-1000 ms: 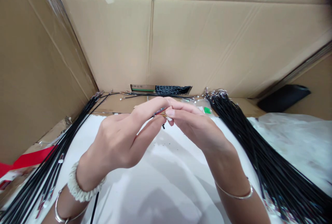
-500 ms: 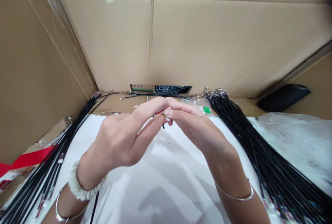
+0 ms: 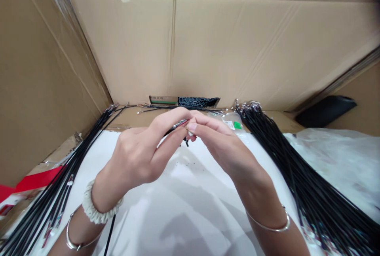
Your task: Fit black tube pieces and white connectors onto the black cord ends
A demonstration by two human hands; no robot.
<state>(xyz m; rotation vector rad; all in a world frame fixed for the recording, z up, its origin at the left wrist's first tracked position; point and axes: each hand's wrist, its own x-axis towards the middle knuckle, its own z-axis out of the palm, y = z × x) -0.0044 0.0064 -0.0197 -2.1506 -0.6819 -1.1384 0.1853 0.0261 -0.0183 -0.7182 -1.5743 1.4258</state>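
My left hand (image 3: 142, 149) and my right hand (image 3: 222, 141) meet at the middle, fingertips touching, above a white surface (image 3: 184, 204). The left fingers are closed on the end of a black cable (image 3: 172, 129), where thin coloured wires show. Between the right thumb and fingers is a small white connector (image 3: 190, 133), partly hidden by the fingertips. The cable's black length comes out again below my left wrist. Small black ends stick out under the fingertips.
Bundles of black cables lie at left (image 3: 59, 184) and right (image 3: 285, 157). Behind stands a cardboard wall (image 3: 208, 50) with a slot. A clear plastic bag (image 3: 338, 161) and black object (image 3: 326, 111) are at right, red material (image 3: 38, 179) at left.
Both hands have shifted slightly, the left fingers a little up and left. More of the black cable and its wires now shows between the left fingers.
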